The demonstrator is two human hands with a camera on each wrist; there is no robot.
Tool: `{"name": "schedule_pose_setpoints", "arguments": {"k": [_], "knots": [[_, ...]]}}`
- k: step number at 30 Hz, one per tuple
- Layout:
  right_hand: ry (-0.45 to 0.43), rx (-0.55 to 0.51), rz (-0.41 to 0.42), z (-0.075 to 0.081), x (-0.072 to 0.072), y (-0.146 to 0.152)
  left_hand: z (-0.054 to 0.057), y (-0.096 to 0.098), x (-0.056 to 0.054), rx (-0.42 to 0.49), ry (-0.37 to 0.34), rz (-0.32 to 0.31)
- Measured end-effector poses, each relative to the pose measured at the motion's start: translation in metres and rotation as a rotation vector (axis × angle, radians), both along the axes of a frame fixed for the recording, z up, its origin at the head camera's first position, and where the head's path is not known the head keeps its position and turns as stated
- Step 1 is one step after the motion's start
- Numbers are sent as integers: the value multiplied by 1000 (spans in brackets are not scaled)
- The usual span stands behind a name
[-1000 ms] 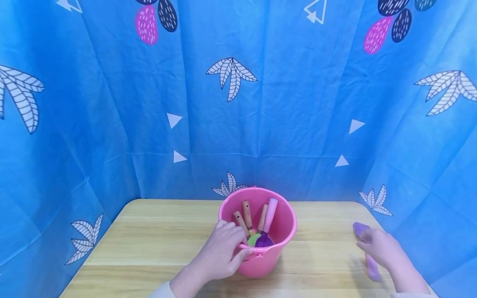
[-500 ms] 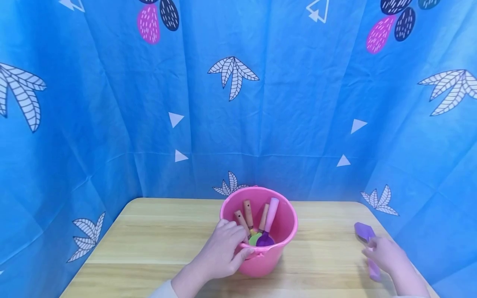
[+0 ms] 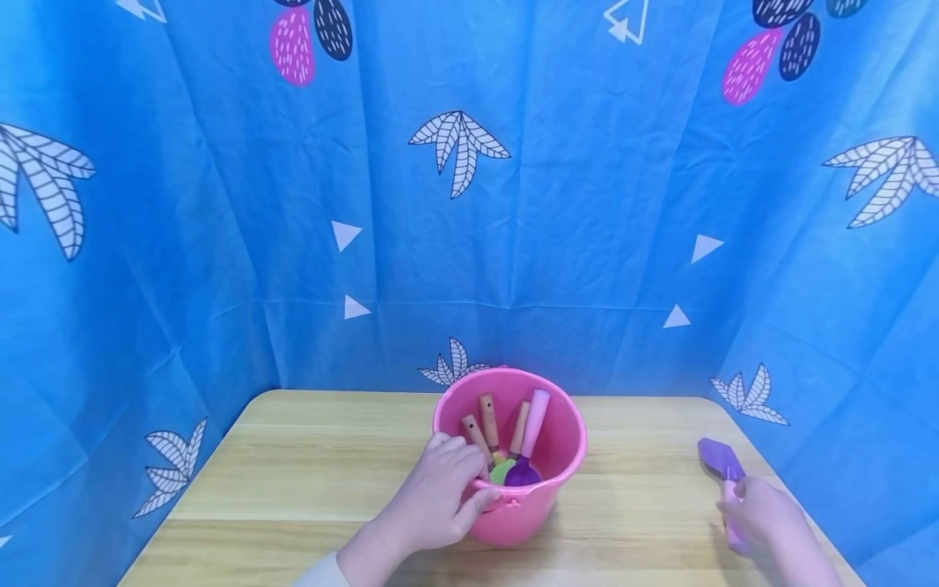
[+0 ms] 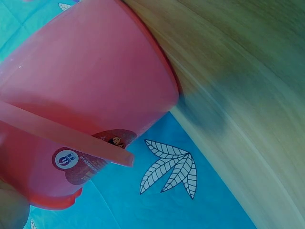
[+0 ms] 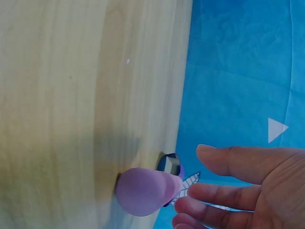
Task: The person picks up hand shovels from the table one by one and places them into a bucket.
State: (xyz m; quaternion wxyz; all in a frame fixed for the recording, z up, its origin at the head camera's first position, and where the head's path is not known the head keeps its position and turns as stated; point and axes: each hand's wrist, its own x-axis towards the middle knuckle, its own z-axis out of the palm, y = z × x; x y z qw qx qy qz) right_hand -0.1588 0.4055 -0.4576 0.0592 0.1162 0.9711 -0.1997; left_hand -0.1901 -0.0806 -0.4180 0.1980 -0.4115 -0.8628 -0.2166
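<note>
A pink bucket [image 3: 506, 522] stands upright on the table, with its rim toward the head camera. My left hand [image 3: 433, 493] grips the near left of its rim, fingers over the edge and thumb outside. Inside lean several tools with wooden handles [image 3: 487, 417], plus one with a pink handle [image 3: 535, 422] and a purple head. At the right lies a trowel [image 3: 720, 456] with a purple blade and lilac handle. My right hand [image 3: 770, 514] is beside that handle. In the right wrist view its fingers [image 5: 224, 195] are loosely extended, apart from the thumb, pinching nothing.
The wooden table [image 3: 315, 465] has rounded far corners. A blue printed curtain [image 3: 469, 244] hangs behind it and along both sides. The bucket's bail handle [image 4: 66, 133] hangs against its outer wall, by a sticker.
My right hand has shifted back and right, from near the trowel's blade to beside its handle, uncovering more of it. The trowel stays practically in place. My left hand keeps gripping the bucket.
</note>
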Motion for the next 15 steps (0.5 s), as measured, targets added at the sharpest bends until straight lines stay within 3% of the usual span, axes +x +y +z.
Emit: {"name": "schedule_pose_setpoints", "arguments": {"k": [10,15], "knots": [[-32,-123,-78,-11,6,-6,-1,-1,0,11,18,-2],[-9,-86,-71,-16,7,-7,-2,-1,1,13,23,-3]]}}
